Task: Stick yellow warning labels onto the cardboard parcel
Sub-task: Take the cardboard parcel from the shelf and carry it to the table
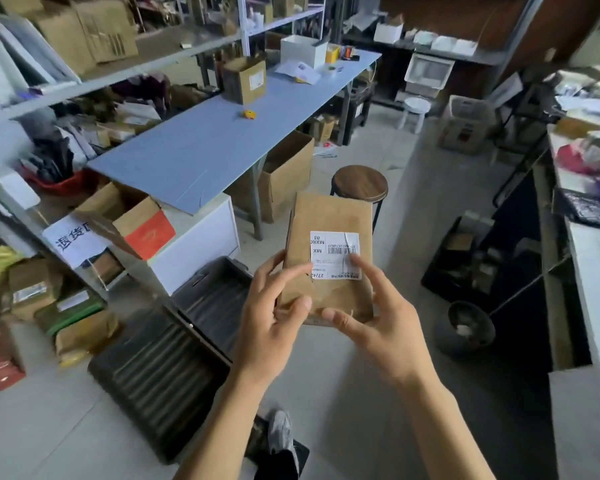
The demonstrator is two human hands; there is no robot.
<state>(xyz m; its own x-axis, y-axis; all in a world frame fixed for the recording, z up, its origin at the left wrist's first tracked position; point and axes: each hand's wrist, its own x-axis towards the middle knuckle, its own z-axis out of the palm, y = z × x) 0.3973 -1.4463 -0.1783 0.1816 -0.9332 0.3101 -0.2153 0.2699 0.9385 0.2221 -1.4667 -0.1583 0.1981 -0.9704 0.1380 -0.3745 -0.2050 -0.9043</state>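
A flat brown cardboard parcel [329,220] with a white shipping label [335,245] is held in the air in front of me, above the floor. My left hand [274,317] grips its lower left corner, thumb on the front face. My right hand [378,317] holds the lower right corner, with a fingertip resting on the white label. A small yellow roll [248,114], probably the warning labels, lies far off on the long blue table [194,150]. No yellow label shows on the parcel's visible face.
A round wooden stool [360,183] stands just behind the parcel. An open black ribbed case [174,344] lies on the floor at my left. An open brown box [245,79] sits on the blue table. Cluttered shelves run along the left, a counter [589,271] on the right.
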